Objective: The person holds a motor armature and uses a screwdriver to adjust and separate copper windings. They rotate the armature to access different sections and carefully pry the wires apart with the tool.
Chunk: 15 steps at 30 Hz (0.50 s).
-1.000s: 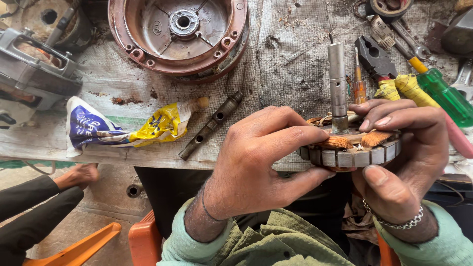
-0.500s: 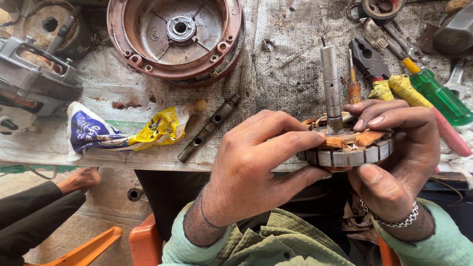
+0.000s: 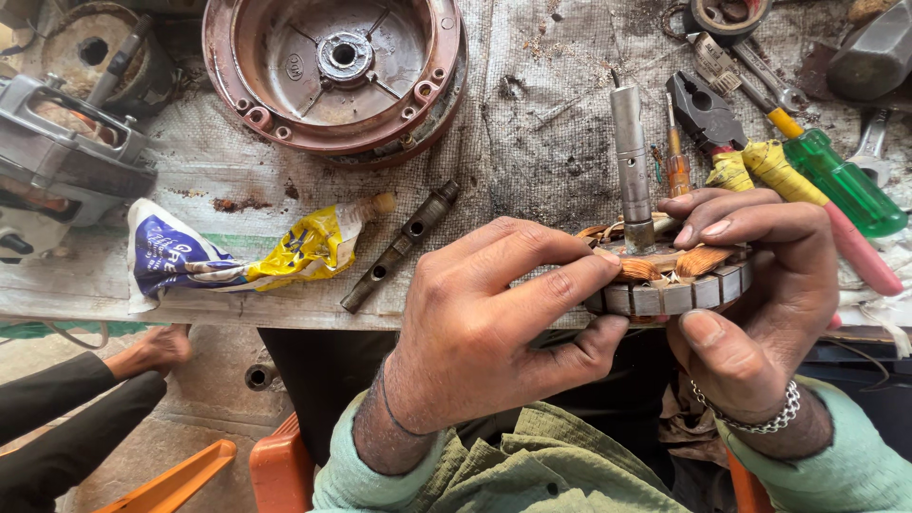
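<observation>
- While I am holding it at the near edge of the bench, the motor core (image 3: 670,285) is sitting between my two hands, a round pack of grey laminated segments with copper windings bunched on top.
- My left hand (image 3: 484,332) is closing on the core's left side, fingers curled over the top and pressed together onto the copper, thumb hooking beneath the rim.
- My right hand (image 3: 750,294) is gripping the right side, fingers bent across the top, thumb pressing up against the segmented edge from below.
- A steel shaft (image 3: 630,161) is rising from the core's middle, pointing away from my fingertips, dull grey with a small hole in its side.
- Just beyond my right fingers, pliers (image 3: 708,119) with yellow-wrapped handles and a green-handled screwdriver (image 3: 836,180) are lying on the cloth.
- Beyond my left knuckles a dark slotted bar (image 3: 399,245) is lying at a slant, with a crumpled blue and yellow pouch (image 3: 237,252) further left.
- Far past both hands, a rusty round housing (image 3: 337,66) is resting open side up.
</observation>
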Motion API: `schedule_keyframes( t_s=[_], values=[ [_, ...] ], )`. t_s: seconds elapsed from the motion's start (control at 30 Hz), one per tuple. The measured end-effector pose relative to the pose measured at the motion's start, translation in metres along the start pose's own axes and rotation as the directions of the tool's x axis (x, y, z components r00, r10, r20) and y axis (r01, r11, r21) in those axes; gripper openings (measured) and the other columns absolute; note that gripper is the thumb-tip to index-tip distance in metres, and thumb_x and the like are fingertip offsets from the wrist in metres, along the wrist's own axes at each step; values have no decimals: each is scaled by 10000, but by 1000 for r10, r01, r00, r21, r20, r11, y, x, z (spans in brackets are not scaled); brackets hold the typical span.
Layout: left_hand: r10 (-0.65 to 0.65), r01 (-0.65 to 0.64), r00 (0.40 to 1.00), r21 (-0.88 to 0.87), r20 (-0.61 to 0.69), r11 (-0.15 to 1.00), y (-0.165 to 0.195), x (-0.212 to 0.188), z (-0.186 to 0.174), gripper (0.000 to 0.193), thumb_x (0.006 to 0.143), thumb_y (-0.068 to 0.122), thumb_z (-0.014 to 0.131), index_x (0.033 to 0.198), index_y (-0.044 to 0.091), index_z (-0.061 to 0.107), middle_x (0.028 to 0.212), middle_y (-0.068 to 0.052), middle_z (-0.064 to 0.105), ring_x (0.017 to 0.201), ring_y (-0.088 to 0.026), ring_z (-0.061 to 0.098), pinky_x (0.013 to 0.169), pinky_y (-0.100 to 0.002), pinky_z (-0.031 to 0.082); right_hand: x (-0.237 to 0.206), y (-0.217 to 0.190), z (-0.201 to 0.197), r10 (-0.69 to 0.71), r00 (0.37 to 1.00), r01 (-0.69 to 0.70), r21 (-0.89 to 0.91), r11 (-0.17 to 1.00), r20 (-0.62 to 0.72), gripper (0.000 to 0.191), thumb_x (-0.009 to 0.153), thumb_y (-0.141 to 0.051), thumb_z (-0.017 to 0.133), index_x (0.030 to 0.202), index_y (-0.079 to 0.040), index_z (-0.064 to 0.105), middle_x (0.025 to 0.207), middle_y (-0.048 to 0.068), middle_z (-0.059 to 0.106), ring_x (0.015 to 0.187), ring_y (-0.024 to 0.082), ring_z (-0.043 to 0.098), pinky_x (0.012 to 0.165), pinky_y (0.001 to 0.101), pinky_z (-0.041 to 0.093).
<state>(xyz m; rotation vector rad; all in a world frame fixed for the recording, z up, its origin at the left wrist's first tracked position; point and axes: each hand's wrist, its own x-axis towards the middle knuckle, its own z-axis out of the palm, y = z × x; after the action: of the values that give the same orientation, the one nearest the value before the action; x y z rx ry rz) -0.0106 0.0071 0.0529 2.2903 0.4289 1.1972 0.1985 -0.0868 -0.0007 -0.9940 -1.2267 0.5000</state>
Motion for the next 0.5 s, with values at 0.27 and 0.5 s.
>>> schedule_keyframes(
  t_s=[0.27, 0.5],
  values=[
    [103, -105, 993, 31, 54, 994, -2, 2, -6, 298, 903, 184, 843, 1100, 1, 714, 1019, -79, 689, 927, -245, 723, 753, -354, 591, 0, 1, 0, -24, 1000, 24, -35, 999, 6, 494, 922, -357, 765, 1201, -39, 509, 1040, 83, 544, 976, 153, 553, 1119, 372, 461],
    [177, -181, 983, 165, 41, 969, 2, 1, -3, 268, 948, 116, 810, 1137, -46, 711, 1035, -92, 685, 926, -239, 732, 770, -338, 600, 0, 2, 0, -22, 1000, 22, -33, 999, 8, 489, 935, -351, 770, 1203, -42, 503, 1039, 75, 538, 965, 143, 548, 1114, 384, 469]
  ],
)
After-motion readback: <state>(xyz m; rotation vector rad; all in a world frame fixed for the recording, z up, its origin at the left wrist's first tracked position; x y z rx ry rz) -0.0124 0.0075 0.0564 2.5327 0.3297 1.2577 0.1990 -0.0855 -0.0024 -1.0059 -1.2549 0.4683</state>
